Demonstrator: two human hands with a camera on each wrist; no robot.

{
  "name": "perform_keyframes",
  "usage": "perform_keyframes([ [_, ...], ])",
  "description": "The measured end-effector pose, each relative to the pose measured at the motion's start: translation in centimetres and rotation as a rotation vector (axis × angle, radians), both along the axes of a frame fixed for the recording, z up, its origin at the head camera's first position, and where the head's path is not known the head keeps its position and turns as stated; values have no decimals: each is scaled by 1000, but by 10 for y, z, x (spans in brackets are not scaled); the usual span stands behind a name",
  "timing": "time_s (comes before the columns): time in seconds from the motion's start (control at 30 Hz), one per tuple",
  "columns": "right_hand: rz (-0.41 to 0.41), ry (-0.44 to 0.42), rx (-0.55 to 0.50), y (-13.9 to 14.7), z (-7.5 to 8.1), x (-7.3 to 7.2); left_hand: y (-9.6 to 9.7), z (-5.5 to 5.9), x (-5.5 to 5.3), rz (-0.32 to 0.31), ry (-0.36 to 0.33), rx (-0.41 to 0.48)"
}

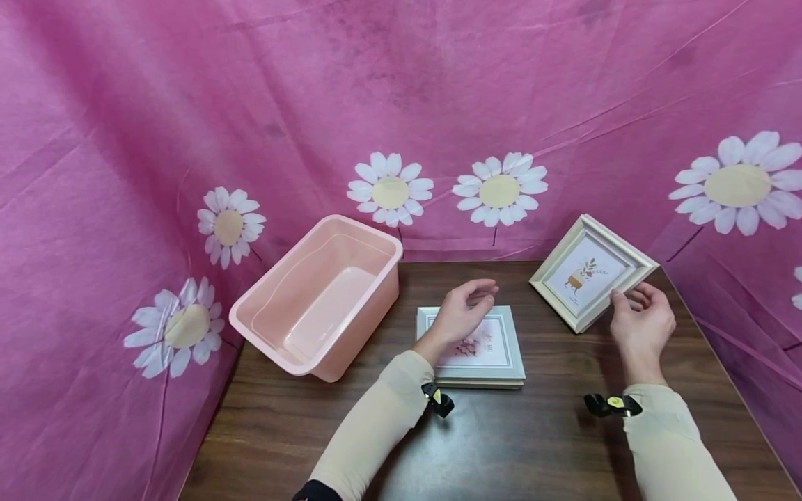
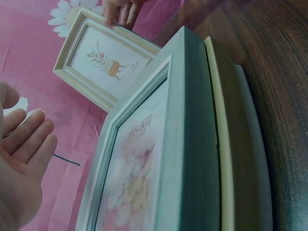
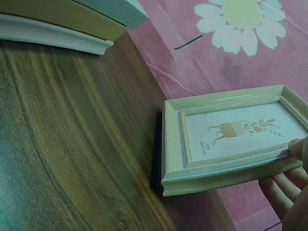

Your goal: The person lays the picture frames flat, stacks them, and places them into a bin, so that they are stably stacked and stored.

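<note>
My right hand [image 1: 645, 327] pinches a cream picture frame [image 1: 589, 271] by its right edge, thumb on the front and fingers behind. The frame is tilted at the back right of the table, its plant-pot print facing me. In the right wrist view, the thumb [image 3: 297, 148] lies on its border. My left hand [image 1: 462, 313] is over a pale blue-green picture frame [image 1: 515, 348] and holds nothing, fingers loosely bent. That frame lies flat on top of a stack. Beneath it, the left wrist view shows a yellowish frame [image 2: 226, 125] and a white one [image 2: 255, 144].
An empty pink plastic tub [image 1: 370, 316] stands on the left of the dark wooden table [image 1: 501, 445]. A pink cloth [image 1: 301, 83] with large white daisies hangs behind and along both sides.
</note>
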State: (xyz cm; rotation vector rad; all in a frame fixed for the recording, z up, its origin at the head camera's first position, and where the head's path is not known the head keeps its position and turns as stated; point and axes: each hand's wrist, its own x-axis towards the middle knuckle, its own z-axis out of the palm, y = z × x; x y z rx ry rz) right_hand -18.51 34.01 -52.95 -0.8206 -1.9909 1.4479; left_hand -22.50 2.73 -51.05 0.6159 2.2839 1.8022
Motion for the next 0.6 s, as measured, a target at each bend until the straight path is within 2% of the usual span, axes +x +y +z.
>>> perform_keyframes([
  [0.23, 1, 49, -29, -1, 6, 5, -1, 3, -2, 2, -2, -8],
  [0.4, 4, 99, -54, -3, 15, 10, 0, 6, -3, 4, -16, 6],
  [0.6, 14, 152, -59, -7, 26, 17, 1, 9, -5, 5, 0, -3],
])
